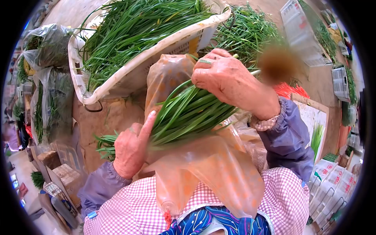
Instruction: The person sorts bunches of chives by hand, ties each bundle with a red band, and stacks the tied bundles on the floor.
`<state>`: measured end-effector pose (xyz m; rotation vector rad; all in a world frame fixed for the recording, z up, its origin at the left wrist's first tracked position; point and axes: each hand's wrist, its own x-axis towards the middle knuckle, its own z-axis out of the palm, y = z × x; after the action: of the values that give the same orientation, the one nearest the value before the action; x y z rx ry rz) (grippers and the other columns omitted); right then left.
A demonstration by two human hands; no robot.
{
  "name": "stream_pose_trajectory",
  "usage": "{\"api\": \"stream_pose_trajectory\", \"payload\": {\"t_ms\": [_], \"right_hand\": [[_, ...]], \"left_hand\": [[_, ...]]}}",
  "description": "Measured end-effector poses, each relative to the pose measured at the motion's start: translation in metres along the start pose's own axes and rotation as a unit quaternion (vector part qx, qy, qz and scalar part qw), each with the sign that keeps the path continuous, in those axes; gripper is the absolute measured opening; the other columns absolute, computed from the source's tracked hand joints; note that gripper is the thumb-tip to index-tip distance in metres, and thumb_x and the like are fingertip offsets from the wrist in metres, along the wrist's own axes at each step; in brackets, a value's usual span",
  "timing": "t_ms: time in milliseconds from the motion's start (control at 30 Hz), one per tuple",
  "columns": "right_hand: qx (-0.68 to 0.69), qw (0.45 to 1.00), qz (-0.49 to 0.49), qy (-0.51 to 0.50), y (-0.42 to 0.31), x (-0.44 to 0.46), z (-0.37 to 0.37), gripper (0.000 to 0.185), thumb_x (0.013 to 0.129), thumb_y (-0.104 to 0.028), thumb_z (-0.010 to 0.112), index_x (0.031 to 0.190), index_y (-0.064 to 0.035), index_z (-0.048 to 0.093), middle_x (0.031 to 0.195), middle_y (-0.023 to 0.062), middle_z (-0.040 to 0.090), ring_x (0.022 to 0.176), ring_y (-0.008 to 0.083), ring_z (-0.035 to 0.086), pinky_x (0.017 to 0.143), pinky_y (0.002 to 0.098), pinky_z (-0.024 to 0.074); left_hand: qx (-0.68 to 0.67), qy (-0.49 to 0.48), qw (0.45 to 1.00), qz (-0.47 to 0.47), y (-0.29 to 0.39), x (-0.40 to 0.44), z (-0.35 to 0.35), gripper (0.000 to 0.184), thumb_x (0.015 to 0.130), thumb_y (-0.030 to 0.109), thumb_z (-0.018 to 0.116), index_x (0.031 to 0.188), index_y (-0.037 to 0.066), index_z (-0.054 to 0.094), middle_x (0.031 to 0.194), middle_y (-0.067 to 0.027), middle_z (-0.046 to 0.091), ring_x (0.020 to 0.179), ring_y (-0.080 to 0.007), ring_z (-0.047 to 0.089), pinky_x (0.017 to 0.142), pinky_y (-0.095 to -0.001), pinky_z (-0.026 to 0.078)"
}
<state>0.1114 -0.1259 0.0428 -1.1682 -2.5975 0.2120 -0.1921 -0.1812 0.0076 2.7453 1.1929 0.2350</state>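
A bunch of garlic chives [192,111], long flat green leaves, lies slantwise across a translucent, orange-patterned plastic cover [211,164] over my lap. My left hand [131,147] is wrapped round the bunch's lower left part, index finger stretched along it, with leaf tips sticking out behind. Over the upper right end, my right hand [229,80] is closed, its fingers curled on chives. A green blade crosses one of its fingers, and pale stalk ends show beyond the hand. Its fingertips are hidden.
A white plastic crate [152,51] heaped with chives stands ahead. Loose chives [246,31] lie on the floor beside it. Plastic bags of greens [53,94] stand at left, a white board [309,113] and stacked crates [333,188] at right. A brown blur hides part of the upper right.
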Motion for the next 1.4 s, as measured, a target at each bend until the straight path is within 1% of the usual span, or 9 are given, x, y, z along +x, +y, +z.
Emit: {"api": "stream_pose_trajectory", "payload": {"t_ms": [167,233,300,333,433,567,633,933,1400], "right_hand": [[0.21,0.942,0.059,0.257,0.006,-0.002,0.007,0.002,0.088,-0.004,0.056,0.089,-0.0034,0.057,0.072,0.0085,0.059,0.058,0.0231,0.057,0.053,0.0309,0.0471],[0.362,0.825,0.245,0.358,0.014,-0.018,-0.002,0.007,0.093,-0.01,0.056,0.096,-0.0064,0.062,0.066,-0.0027,0.054,0.055,0.0054,0.048,0.05,0.0206,0.0413],[0.182,0.816,0.349,0.424,0.056,-0.046,-0.014,0.011,0.094,-0.014,0.056,0.1,-0.0082,0.063,0.069,-0.001,0.058,0.056,0.0065,0.052,0.048,0.02,0.04],[-0.113,0.857,0.407,0.296,0.078,-0.069,-0.024,0.012,0.091,-0.014,0.059,0.101,-0.0096,0.064,0.081,0.007,0.065,0.069,0.0153,0.061,0.056,0.0257,0.046],[-0.433,0.825,0.268,0.244,0.065,-0.087,-0.032,0.014,0.088,-0.012,0.061,0.102,-0.012,0.064,0.095,0.0122,0.066,0.086,0.0235,0.064,0.07,0.0335,0.0483],[-0.042,0.963,0.109,0.245,-0.025,-0.072,-0.014,0.014,0.075,-0.005,0.067,0.088,-0.0058,0.061,0.079,0.0058,0.058,0.081,0.0246,0.057,0.081,0.0401,0.0424],[-0.091,0.971,0.114,0.191,-0.034,-0.073,-0.005,0.013,0.074,-0.005,0.067,0.085,-0.0056,0.06,0.08,0.0064,0.057,0.081,0.0254,0.056,0.079,0.04,0.0427],[-0.033,0.979,0.145,0.141,-0.028,-0.054,0.028,0.021,0.074,-0.019,0.069,0.093,-0.0108,0.063,0.101,0.0075,0.058,0.1,0.0286,0.053,0.088,0.043,0.039],[-0.017,0.982,0.075,0.174,-0.046,-0.029,0.055,0.018,0.073,-0.018,0.059,0.089,-0.0112,0.063,0.096,0.0091,0.059,0.097,0.0278,0.056,0.088,0.042,0.0427]], "left_hand": [[-0.074,0.013,0.996,-0.05,-0.001,-0.004,0.003,0.073,0.069,0.002,0.058,0.14,0.005,0.04,0.07,-0.011,0.05,0.057,-0.0264,0.051,0.053,-0.0375,0.043],[-0.091,0.027,0.994,-0.051,-0.002,-0.002,0.001,0.075,0.068,0.002,0.059,0.14,0.003,0.039,0.07,-0.0115,0.05,0.057,-0.0275,0.051,0.054,-0.038,0.043],[-0.09,0.002,0.995,-0.051,-0.004,-0.003,0.001,0.076,0.066,0.002,0.06,0.139,0.001,0.039,0.07,-0.012,0.05,0.057,-0.0283,0.05,0.056,-0.0374,0.043],[-0.091,0.003,0.994,-0.051,-0.005,-0.004,0.001,0.076,0.066,0.002,0.06,0.139,0.001,0.039,0.07,-0.012,0.05,0.057,-0.0283,0.05,0.056,-0.0374,0.043],[-0.093,0.02,0.995,-0.039,-0.005,0.002,0.006,0.075,0.067,0.002,0.059,0.139,0.001,0.04,0.07,-0.0116,0.049,0.057,-0.0272,0.05,0.058,-0.0358,0.043],[-0.055,0.032,0.998,-0.008,-0.002,-0.002,0.009,0.073,0.069,0.007,0.061,0.139,0.001,0.04,0.069,-0.0103,0.049,0.057,-0.0263,0.051,0.057,-0.0369,0.043],[-0.049,-0.06,0.994,-0.071,0.004,-0.004,0.005,0.084,0.072,0.023,0.075,0.14,0.001,0.032,0.094,-0.018,0.066,0.075,-0.0328,0.064,0.064,-0.0414,0.051],[-0.301,-0.085,0.934,-0.173,0.018,0.016,-0.008,0.097,0.064,0.038,0.084,0.141,0.008,0.034,0.115,-0.0169,0.062,0.102,-0.029,0.064,0.084,-0.0356,0.052],[-0.362,-0.085,0.917,-0.147,0.006,0.01,0.002,0.077,0.074,0.007,0.072,0.14,0.005,0.032,0.118,-0.0192,0.06,0.107,-0.0292,0.061,0.09,-0.0362,0.047]]}}
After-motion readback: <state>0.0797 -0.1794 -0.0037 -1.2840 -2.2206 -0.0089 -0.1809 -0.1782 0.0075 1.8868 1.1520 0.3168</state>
